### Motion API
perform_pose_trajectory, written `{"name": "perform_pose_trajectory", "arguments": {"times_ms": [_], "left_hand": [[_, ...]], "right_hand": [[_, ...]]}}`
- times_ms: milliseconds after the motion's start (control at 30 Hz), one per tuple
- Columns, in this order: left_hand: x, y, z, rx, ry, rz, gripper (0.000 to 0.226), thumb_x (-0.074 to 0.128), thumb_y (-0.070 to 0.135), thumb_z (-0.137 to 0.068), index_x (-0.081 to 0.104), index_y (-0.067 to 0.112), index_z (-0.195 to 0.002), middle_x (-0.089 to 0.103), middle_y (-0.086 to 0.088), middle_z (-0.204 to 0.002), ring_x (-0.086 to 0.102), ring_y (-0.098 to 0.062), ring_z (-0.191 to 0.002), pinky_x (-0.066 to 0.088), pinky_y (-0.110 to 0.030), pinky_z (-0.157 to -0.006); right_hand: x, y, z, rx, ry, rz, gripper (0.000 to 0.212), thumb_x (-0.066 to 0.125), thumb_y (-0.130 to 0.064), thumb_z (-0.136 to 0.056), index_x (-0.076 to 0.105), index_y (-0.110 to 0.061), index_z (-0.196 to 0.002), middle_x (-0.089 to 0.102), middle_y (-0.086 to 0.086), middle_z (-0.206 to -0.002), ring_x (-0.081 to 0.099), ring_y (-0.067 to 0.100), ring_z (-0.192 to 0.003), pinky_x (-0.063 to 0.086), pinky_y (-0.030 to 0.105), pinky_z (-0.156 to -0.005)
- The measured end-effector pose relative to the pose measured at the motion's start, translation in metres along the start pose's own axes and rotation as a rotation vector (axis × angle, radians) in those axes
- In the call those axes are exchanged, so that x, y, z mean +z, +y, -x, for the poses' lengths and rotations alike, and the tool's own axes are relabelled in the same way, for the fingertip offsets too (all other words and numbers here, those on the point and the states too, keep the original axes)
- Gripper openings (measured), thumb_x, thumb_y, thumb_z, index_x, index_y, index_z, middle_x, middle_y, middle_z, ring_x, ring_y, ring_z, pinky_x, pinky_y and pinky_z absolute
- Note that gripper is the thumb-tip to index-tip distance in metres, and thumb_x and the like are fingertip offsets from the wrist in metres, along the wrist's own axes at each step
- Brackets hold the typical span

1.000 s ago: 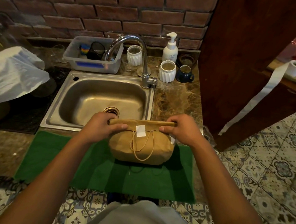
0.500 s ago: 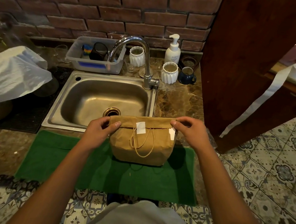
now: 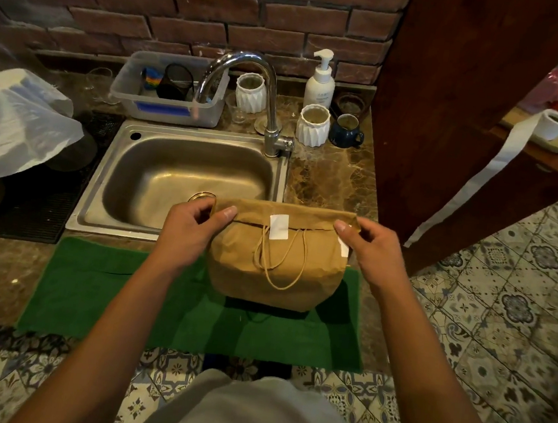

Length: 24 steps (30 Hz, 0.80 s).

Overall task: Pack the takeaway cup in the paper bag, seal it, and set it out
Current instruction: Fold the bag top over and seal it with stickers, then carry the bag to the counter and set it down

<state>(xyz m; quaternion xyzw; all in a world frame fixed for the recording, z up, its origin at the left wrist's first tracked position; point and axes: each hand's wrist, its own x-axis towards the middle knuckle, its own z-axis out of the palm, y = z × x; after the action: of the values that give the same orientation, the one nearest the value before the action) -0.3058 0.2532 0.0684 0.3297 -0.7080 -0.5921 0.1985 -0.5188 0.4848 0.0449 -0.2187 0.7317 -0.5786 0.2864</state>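
- Green rectangular cloth mat (image 3: 124, 298): lay on the counter's near edge.
- Brown paper bag (image 3: 275, 262): stood on the mat, top folded over, white sticker (image 3: 279, 225) across the fold.
- Left hand (image 3: 193, 224), right hand (image 3: 370, 245): apart, each pinching one end of the fold.
- Stainless steel sink (image 3: 177, 180), chrome tap (image 3: 250, 80): behind.

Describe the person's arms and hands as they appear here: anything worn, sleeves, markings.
Both forearms are bare to the frame's lower edge, with no sleeves in view. The left hand and right hand wear no gloves, and no rings, watch or bracelets show. No markings are visible. A light grey garment covers the torso at the bottom.
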Motion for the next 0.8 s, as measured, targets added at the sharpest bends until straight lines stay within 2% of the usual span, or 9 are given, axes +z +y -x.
{"name": "perform_pose_trajectory", "arguments": {"times_ms": [67,133,267,333,533,600,667,733,800], "left_hand": [[0.007,0.012,-0.001,0.023,-0.028,0.01,0.01,0.074,0.048,-0.086,0.078,0.047,-0.095,0.08,0.014,-0.097,0.075,-0.003,-0.089,0.056,-0.014,-0.068],[0.018,0.019,-0.002,0.067,-0.08,-0.012,0.011,0.073,0.041,-0.091,0.076,0.052,-0.093,0.079,0.018,-0.095,0.074,0.0,-0.086,0.055,-0.012,-0.066],[0.047,0.03,-0.002,0.158,-0.227,-0.025,0.028,0.071,0.032,-0.095,0.073,0.059,-0.088,0.076,0.026,-0.09,0.072,0.006,-0.082,0.054,-0.009,-0.062],[0.059,0.037,0.0,0.208,-0.338,-0.027,0.034,0.071,0.029,-0.096,0.073,0.061,-0.086,0.076,0.028,-0.088,0.072,0.007,-0.081,0.054,-0.01,-0.062],[0.089,0.043,0.028,0.336,-0.574,-0.087,0.009,0.069,0.044,-0.092,0.073,0.053,-0.091,0.075,0.025,-0.091,0.071,0.001,-0.084,0.052,-0.01,-0.065],[0.103,0.042,0.043,0.364,-0.659,-0.108,0.005,0.068,0.047,-0.091,0.072,0.049,-0.092,0.075,0.024,-0.091,0.07,0.0,-0.085,0.053,-0.015,-0.068],[0.119,0.042,0.06,0.371,-0.731,-0.145,0.006,0.069,0.041,-0.094,0.073,0.041,-0.098,0.075,0.018,-0.091,0.07,-0.001,-0.087,0.057,-0.028,-0.073],[0.137,0.048,0.08,0.401,-0.818,-0.183,0.012,0.069,0.034,-0.096,0.074,0.031,-0.106,0.075,0.013,-0.095,0.071,-0.009,-0.09,0.06,-0.041,-0.08],[0.156,0.057,0.103,0.493,-0.923,-0.197,0.009,0.069,0.031,-0.097,0.074,0.03,-0.104,0.075,0.012,-0.095,0.071,-0.009,-0.089,0.059,-0.044,-0.081]], "right_hand": [[-0.006,-0.01,0.016,-0.014,0.088,-0.044,0.027,0.076,-0.049,-0.085,0.081,-0.03,-0.104,0.082,-0.004,-0.1,0.078,0.012,-0.093,0.059,0.029,-0.079],[-0.014,-0.019,0.037,-0.032,0.185,-0.08,0.023,0.075,-0.048,-0.086,0.08,-0.036,-0.104,0.082,-0.006,-0.102,0.077,0.011,-0.096,0.06,0.027,-0.079],[-0.026,-0.03,0.096,-0.055,0.398,-0.115,0.013,0.073,-0.033,-0.095,0.079,-0.042,-0.102,0.081,-0.009,-0.099,0.077,0.006,-0.093,0.059,0.017,-0.073],[-0.025,-0.031,0.129,-0.035,0.518,-0.143,0.012,0.073,-0.031,-0.095,0.08,-0.038,-0.102,0.082,-0.005,-0.098,0.077,0.009,-0.091,0.06,0.02,-0.073],[-0.008,-0.027,0.227,0.046,0.818,-0.195,0.011,0.074,-0.024,-0.096,0.081,-0.033,-0.096,0.081,-0.003,-0.09,0.076,0.01,-0.081,0.058,0.021,-0.068],[-0.008,-0.023,0.261,0.097,0.887,-0.087,0.007,0.076,-0.022,-0.095,0.077,-0.029,-0.093,0.076,0.0,-0.083,0.07,0.012,-0.076,0.057,0.027,-0.067],[-0.01,-0.027,0.293,0.156,0.936,0.083,0.013,0.08,-0.022,-0.091,0.072,-0.028,-0.1,0.073,-0.002,-0.089,0.067,0.008,-0.081,0.055,0.028,-0.073],[-0.014,-0.038,0.318,0.221,0.912,0.41,0.032,0.085,-0.03,-0.085,0.071,-0.027,-0.113,0.073,-0.005,-0.111,0.067,0.009,-0.102,0.054,0.03,-0.088],[-0.019,-0.05,0.332,0.281,0.791,0.727,0.046,0.086,-0.043,-0.081,0.072,-0.027,-0.122,0.071,-0.001,-0.129,0.062,0.018,-0.123,0.047,0.041,-0.105]]}}
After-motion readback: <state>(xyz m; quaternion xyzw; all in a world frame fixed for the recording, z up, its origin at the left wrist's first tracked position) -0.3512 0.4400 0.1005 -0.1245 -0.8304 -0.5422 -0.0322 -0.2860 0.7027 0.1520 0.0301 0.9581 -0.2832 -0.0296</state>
